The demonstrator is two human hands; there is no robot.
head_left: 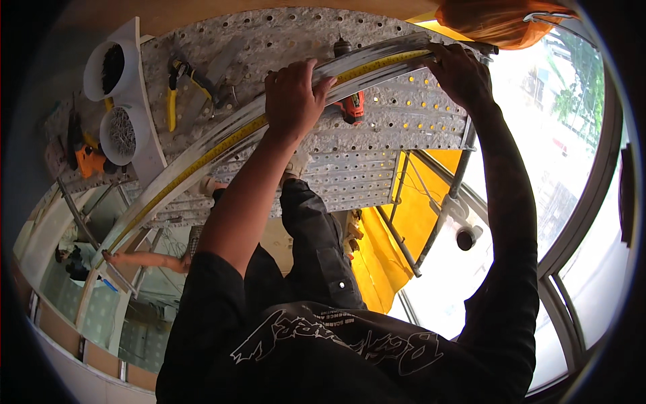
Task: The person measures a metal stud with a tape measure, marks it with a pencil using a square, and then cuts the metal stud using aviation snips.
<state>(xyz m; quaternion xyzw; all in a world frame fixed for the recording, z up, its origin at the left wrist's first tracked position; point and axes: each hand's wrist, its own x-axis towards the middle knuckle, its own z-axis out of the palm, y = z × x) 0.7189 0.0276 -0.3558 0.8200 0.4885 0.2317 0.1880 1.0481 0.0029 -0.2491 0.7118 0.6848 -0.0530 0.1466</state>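
A long pale metal channel [377, 75] runs from upper right down to the lower left, bowed by the lens. Along its inside lies a yellow tape measure blade [222, 144]. My left hand [294, 101] is closed over the channel near its middle, thumb toward the right. At the right end my right hand [461, 77] grips the channel by the end of the blade; its fingertips are partly hidden. Far down the left, another person's hand [116, 257] is at the other end of the channel.
Perforated scaffold planks [269, 37] carry yellow-handled snips [173, 97], a red power tool [352, 108] and an orange drill [89, 160]. Two white tubs hold dark pieces and silvery screws [121, 131]. Scaffold poles [459, 172], yellow sheeting [380, 246] and a bright window [538, 155] stand right.
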